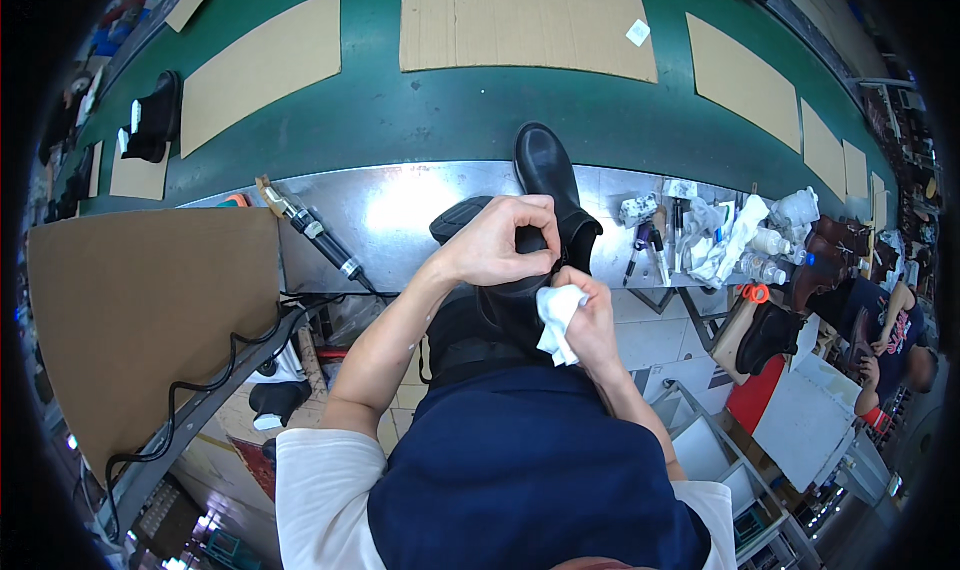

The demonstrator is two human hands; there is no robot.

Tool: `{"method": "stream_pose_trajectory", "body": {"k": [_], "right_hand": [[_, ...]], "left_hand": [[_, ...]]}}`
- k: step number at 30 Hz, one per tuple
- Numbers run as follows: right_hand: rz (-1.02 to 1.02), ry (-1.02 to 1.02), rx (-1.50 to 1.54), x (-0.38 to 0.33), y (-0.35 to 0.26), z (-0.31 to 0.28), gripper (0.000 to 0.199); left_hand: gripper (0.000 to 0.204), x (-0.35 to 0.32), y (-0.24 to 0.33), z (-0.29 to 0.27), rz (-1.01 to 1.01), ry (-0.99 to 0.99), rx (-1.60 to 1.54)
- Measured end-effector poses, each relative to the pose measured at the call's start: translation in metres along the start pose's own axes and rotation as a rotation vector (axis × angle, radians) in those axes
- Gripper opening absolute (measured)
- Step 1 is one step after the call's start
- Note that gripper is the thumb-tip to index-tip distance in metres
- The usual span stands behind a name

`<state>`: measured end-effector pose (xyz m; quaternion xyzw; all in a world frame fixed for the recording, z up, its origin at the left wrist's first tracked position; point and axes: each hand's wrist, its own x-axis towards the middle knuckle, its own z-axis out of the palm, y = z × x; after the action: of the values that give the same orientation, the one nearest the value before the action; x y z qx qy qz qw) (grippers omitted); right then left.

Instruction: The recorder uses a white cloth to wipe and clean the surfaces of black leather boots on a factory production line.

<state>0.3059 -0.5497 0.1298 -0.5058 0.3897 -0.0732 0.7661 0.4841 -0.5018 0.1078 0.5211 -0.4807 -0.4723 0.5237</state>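
A black leather boot (511, 308) lies over my lap, its toe pointing up and left onto the metal edge of the bench. My left hand (508, 238) is closed in a pinch above this boot, thumb and forefinger meeting at its side; what the fingertips hold is too small to make out. In my right hand (590, 328) a crumpled white cloth (560, 322) is gripped, and the fingertips reach the boot just below the left hand's pinch. Beyond them, a second black boot (548, 165) rests on the metal strip (400, 195), toe pointing away.
A corded hand tool (318, 232) lies on the strip at left. Pens, a brush (638, 250), white cloths (735, 245) and bottles crowd the right. Cardboard sheets (525, 25) cover parts of the green bench (370, 110). Another person (885, 335) handles a shoe at far right.
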Motion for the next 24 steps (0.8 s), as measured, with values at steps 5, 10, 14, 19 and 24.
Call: {"method": "stream_pose_trajectory", "body": {"k": [5,10,14,19,24], "right_hand": [[0.053,-0.011,0.112,0.0,-0.002,0.002,0.014],[-0.144,-0.024,-0.194,-0.002,0.007,0.001,0.015],[0.11,-0.013,0.22,0.001,-0.001,0.0,0.011],[-0.14,-0.037,-0.162,-0.002,0.009,-0.002,0.015],[0.084,-0.037,0.206,0.001,0.004,-0.007,0.015]], "left_hand": [[0.009,-0.001,0.002,0.0,-0.013,0.0,-0.006],[0.009,0.0,0.001,0.0,-0.001,-0.011,-0.004],[0.009,-0.001,0.001,0.0,-0.01,-0.008,-0.001],[0.009,0.0,0.0,0.001,-0.011,-0.02,0.003],[0.008,0.0,-0.001,0.003,0.005,0.006,-0.005]]}}
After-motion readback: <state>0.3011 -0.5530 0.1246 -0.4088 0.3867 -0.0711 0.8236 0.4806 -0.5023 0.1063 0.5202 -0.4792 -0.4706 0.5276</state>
